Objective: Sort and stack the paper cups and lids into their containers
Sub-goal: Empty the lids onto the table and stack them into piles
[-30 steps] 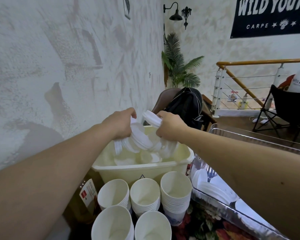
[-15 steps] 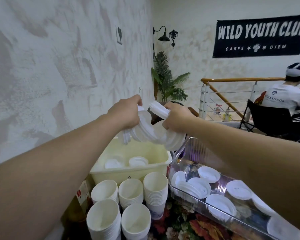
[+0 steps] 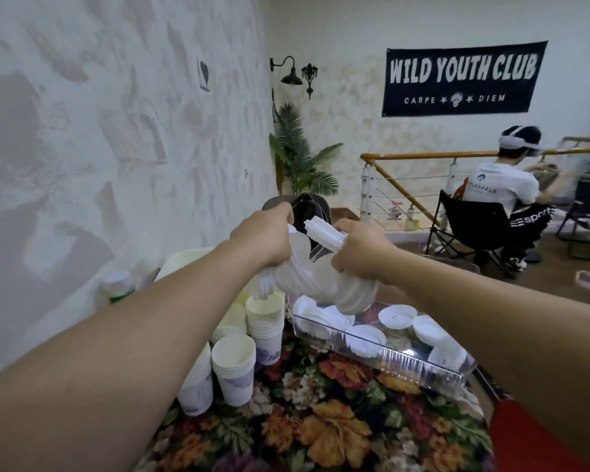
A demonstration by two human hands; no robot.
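Note:
A loose bunch of white lids [image 3: 315,281] hangs between both hands, above the left end of a clear plastic tray [image 3: 382,352]. My left hand [image 3: 264,238] grips its left side and my right hand [image 3: 360,253] grips its right side, with some lids sticking up past the fingers. More white lids [image 3: 397,316] lie scattered inside the tray. Several stacks of white paper cups [image 3: 234,367] stand on the floral tablecloth to the left of the tray. The pale yellow tub [image 3: 184,262] is mostly hidden behind my left forearm.
A textured wall runs close along the left. A bottle with a green label [image 3: 116,287] stands by the tub. A seated person [image 3: 504,195] on a folding chair, a stair railing [image 3: 423,155] and a potted palm [image 3: 298,158] are beyond the table.
Both hands have carried the bunch of lids up out of the yellow tub and to the right, over the clear tray. My view has swung right and up.

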